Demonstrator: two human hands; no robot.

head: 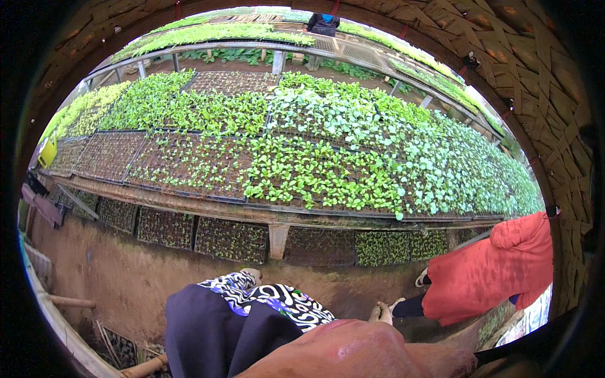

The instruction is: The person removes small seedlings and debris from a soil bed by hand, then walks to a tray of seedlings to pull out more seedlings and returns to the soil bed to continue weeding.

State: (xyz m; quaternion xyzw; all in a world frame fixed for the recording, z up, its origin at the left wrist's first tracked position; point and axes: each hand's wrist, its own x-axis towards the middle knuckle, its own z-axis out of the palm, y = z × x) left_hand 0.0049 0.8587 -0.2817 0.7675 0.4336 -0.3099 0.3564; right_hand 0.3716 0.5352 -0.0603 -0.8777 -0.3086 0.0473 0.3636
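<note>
Close to the camera, bare skin (350, 352) fills the bottom centre and right; it looks like my bent right arm or hand, and its fingers cannot be made out. Small bare digits (380, 313) show just past it, and whether they are fingers or toes is unclear. My left hand is out of view. Dark cloth (203, 326) and black-and-white patterned cloth (288, 302) with purple flowers cover my body below. Before me stands a long raised bench (208, 203) bearing several seedling trays, among them one of bright green seedlings (321, 175) and a sparser tray (189, 160).
A person in red clothing (487, 269) stands at the right, beside the bench. Trays of small seedlings (231, 238) lie beneath the bench. Another person (324, 23) is at the far benches. A bamboo pole (146, 366) lies lower left. A woven hat brim (534, 94) frames the view.
</note>
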